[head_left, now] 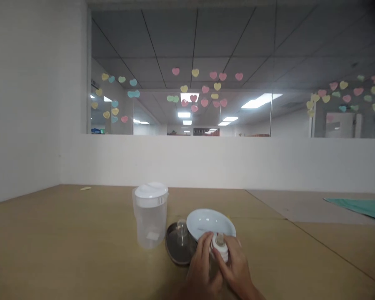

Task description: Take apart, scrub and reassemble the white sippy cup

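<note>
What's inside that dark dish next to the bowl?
A small clear piece shows in the dark dish; the left hand hides part of its right side, so anything there can't be seen.

Looks like smooth plastic on the container (224, 254) within the grip, and glossy on the bowl (206, 220) just beyond. Shows a dark metal-like finish on the tray (176, 250) left of the grip, and translucent plastic on the pitcher (150, 221) farther left, shiny at its lid (151, 190). Appears matt and wood-like on the tabletop (81, 237) beneath the grip.
</note>
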A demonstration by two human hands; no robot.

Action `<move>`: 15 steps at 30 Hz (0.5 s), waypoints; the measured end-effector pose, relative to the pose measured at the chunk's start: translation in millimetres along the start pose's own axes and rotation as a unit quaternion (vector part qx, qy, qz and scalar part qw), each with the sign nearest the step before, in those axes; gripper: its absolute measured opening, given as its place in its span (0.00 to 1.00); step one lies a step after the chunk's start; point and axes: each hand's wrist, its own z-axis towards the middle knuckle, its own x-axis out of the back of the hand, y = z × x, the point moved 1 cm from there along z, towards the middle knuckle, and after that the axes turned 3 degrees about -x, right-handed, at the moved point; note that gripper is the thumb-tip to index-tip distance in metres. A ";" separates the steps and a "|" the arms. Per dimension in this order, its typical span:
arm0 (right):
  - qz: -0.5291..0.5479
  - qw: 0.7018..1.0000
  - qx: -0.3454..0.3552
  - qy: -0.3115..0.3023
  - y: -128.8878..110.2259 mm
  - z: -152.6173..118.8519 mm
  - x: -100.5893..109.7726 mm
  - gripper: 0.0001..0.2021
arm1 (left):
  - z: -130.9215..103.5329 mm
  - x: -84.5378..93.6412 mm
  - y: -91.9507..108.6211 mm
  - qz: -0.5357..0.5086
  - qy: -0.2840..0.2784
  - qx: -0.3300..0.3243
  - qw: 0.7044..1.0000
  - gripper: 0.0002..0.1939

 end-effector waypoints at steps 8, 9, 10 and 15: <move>-0.010 0.999 -0.025 -0.032 -5.8 5.6 6.1 0.13 | 12.4 12.3 15.7 -0.033 -0.031 0.004 0.999 0.37; -0.011 0.999 -0.024 -0.033 -6.0 6.1 6.2 0.13 | 13.3 12.5 16.2 -0.032 -0.033 0.001 0.999 0.37; -0.011 0.999 -0.023 -0.034 -5.9 6.4 6.3 0.13 | 13.9 12.7 16.7 -0.029 -0.035 -0.001 0.999 0.37; 0.001 0.999 -0.032 -0.040 -3.6 5.2 8.5 0.14 | 12.2 11.5 17.7 -0.011 -0.038 -0.003 0.999 0.38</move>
